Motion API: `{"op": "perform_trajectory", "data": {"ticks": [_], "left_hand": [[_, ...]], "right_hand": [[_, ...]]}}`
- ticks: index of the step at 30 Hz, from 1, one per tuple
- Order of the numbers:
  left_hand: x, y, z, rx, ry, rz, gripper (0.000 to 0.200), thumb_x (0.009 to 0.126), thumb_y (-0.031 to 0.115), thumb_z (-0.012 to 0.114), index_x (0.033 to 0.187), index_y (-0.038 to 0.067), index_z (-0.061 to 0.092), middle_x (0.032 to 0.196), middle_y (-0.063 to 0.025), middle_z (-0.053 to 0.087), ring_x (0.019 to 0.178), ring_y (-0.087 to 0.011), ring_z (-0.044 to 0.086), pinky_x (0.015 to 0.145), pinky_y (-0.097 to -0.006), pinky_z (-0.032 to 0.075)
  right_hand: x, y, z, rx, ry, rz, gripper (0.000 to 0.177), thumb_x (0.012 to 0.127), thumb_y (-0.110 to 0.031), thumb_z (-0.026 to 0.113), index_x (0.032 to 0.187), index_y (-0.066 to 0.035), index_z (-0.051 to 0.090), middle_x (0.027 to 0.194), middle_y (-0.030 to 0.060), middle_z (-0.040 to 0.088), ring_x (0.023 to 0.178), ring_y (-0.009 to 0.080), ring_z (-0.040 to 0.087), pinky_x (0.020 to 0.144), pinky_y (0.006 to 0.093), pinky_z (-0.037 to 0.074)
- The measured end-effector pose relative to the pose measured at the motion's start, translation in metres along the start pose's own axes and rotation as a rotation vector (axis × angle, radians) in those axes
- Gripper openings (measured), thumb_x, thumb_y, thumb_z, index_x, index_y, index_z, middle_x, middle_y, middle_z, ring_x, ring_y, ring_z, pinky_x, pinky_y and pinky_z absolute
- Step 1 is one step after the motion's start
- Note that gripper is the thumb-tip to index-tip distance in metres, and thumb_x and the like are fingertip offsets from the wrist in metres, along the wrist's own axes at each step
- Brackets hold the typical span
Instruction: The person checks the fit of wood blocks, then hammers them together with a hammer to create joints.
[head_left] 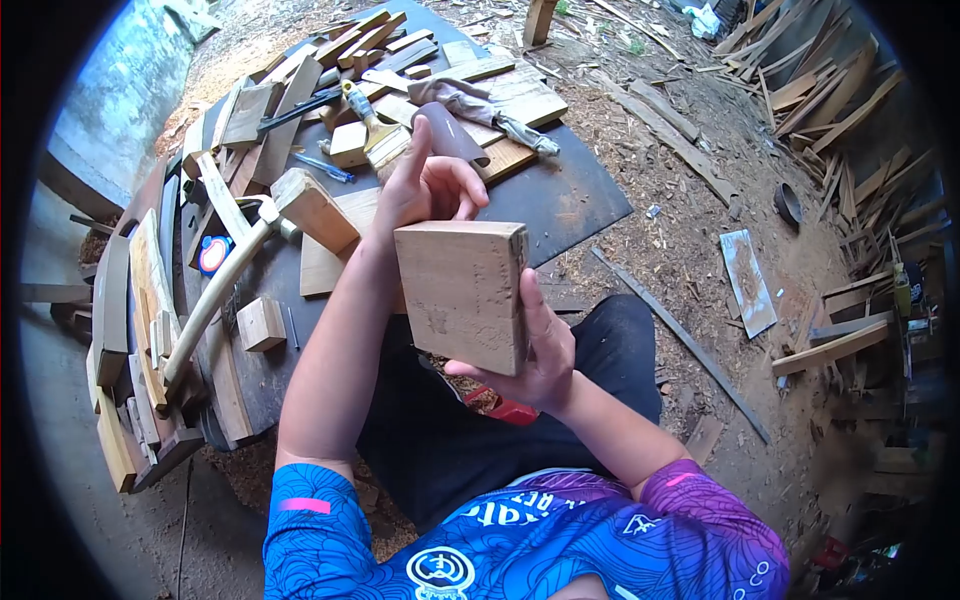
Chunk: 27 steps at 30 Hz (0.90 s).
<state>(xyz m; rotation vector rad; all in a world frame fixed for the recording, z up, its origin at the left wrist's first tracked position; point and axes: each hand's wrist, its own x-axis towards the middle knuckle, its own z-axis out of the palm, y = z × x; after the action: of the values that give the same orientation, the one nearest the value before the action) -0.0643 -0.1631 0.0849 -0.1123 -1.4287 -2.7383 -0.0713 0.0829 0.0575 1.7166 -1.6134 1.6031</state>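
Note:
A square, light-brown wooden block (460,290) with rough pitted marks on its face is held tilted above my lap. My right hand (545,350) grips it at the lower right, thumb along the side edge and fingers underneath. Behind its top edge is my left hand (430,185), thumb raised and fingers loosely curved apart from it, with no object showing between them. Just beyond that hand lie a paintbrush (375,130) and a curled brown sheet (450,133) resembling sandpaper.
On the dark table (580,195) are a hammer (215,305), a small wooden cube (261,324), an upright wood block (315,210), a blue pen (322,166), a grey rag (480,108) and piled offcuts. Scrap wood (835,100) is heaped at right. A long strip (685,345) lies on the ground.

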Motion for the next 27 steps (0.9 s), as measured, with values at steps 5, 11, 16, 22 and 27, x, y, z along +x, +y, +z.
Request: {"op": "perform_trajectory", "data": {"ticks": [5,11,16,22,27], "left_hand": [[0.001,-0.004,-0.002,0.005,-0.053,0.011,0.104,0.109,0.079,0.022,0.089,-0.006,0.077,0.061,-0.0087,0.059,0.048,-0.0174,0.055,0.049,-0.0270,0.046],[0.005,-0.007,0.000,0.103,0.140,-0.004,0.109,0.105,0.086,0.022,0.085,-0.005,0.079,0.058,-0.0089,0.063,0.045,-0.0156,0.056,0.046,-0.0261,0.045],[-0.003,-0.008,0.024,0.298,0.415,0.186,0.095,0.112,0.072,0.029,0.085,-0.002,0.080,0.058,-0.0063,0.063,0.048,-0.0129,0.057,0.049,-0.0247,0.043],[-0.025,-0.007,0.079,1.021,0.670,0.718,0.015,0.105,0.014,0.068,0.109,0.000,0.075,0.088,-0.0077,0.068,0.072,-0.0114,0.064,0.066,-0.0282,0.053],[-0.104,-0.011,0.089,1.571,0.952,0.953,0.034,0.089,0.005,0.079,0.122,0.005,0.073,0.096,-0.0078,0.068,0.079,-0.0160,0.064,0.067,-0.0311,0.052]], "right_hand": [[0.007,-0.008,0.000,0.018,-0.098,0.087,0.134,0.081,-0.041,0.097,0.168,0.012,0.010,0.134,0.0350,0.066,0.104,0.0418,0.079,0.084,0.0441,0.067],[0.009,-0.006,-0.012,0.106,-0.226,0.305,0.139,0.084,-0.020,0.091,0.170,0.004,-0.015,0.154,0.0319,0.052,0.130,0.0414,0.067,0.104,0.0474,0.059],[0.006,-0.015,-0.028,0.509,-0.154,0.682,0.125,0.089,-0.014,0.085,0.173,0.003,-0.007,0.164,0.0277,0.042,0.149,0.0336,0.051,0.124,0.0451,0.042],[-0.010,-0.003,-0.084,1.115,0.182,1.107,0.089,0.096,-0.018,0.063,0.171,0.004,0.020,0.163,0.0254,0.046,0.147,0.0353,0.054,0.122,0.0479,0.045],[-0.035,0.006,-0.123,1.278,0.426,1.235,0.064,0.104,-0.034,0.050,0.156,0.002,0.049,0.144,0.0175,0.068,0.130,0.0318,0.069,0.112,0.0461,0.055]]}}
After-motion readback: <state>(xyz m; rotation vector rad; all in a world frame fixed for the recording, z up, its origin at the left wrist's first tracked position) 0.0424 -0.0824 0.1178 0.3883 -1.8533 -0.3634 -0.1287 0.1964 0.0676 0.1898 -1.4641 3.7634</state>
